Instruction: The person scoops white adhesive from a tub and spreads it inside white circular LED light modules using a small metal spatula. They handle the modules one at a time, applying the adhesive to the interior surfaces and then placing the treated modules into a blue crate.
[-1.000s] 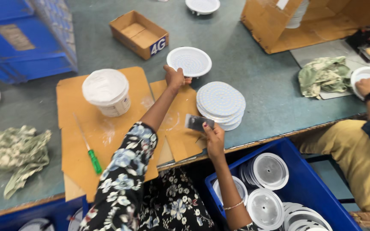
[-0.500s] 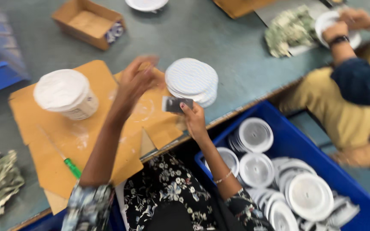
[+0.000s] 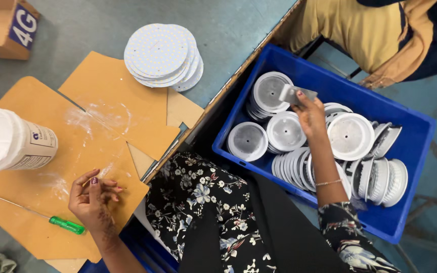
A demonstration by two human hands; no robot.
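Hands well apart, one on each side of the frame. Right hand [image 3: 310,114], centre right, reaches down over the blue crate [image 3: 410,151] that sits below the desk edge; its fingers are closed around a small flat grey metal piece [image 3: 297,93], held up just above the crate's contents. Crate is filled with round white lamp housings [image 3: 350,135], some lying flat with the hollow side up, others stood on edge in a row along the lower right. The held piece is over the upper-left group of housings; contact with them cannot be told.

Left hand [image 3: 93,199], lower left, rests on brown cardboard sheets [image 3: 112,101] spread over the grey-green desk [image 3: 228,30]. Fingers loosely curled, nothing gripped; fingertips touch the cardboard. Green-handled screwdriver [image 3: 64,224] lies just beside this hand, to its left, shaft pointing toward the left edge of the frame. White powdery smears on the cardboard above the hand.

White plastic tub [image 3: 11,141] at the left edge, on the cardboard, lying tilted toward the camera. Stack of round white LED discs [image 3: 162,54] at upper centre, partly on the cardboard, partly on the bare desk, slightly fanned. Small cardboard box [image 3: 6,28] in the upper left corner.

Another person's leg in mustard-yellow trousers [image 3: 360,30] occupies the upper right, beyond the crate.
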